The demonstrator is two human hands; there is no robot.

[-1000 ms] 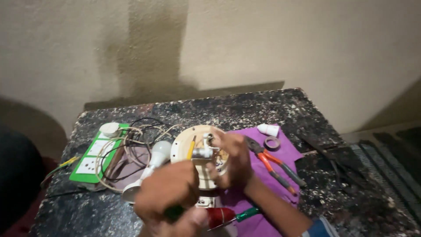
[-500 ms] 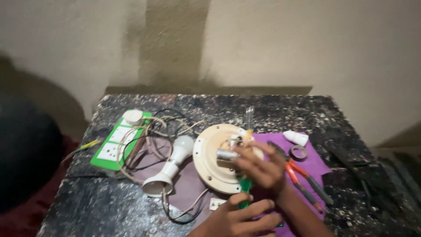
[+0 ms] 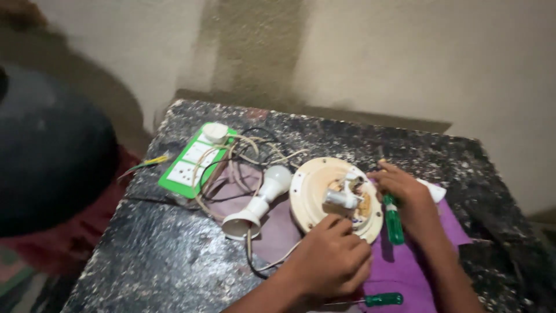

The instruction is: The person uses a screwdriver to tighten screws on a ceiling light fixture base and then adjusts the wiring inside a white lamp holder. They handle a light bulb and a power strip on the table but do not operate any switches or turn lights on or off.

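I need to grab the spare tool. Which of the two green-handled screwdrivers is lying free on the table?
The green-handled screwdriver lying flat on the purple cloth at the near edge is free. The other screwdriver is gripped in the right hand, beside the round cream fixture.

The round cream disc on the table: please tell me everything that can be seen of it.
The round cream disc looks like plastic and lies flat on the dark speckled table, partly over a purple cloth. At its middle sit small metal parts and a short silvery cylinder. The left hand touches its near rim; the right hand, holding a green-handled screwdriver, rests at its right edge.
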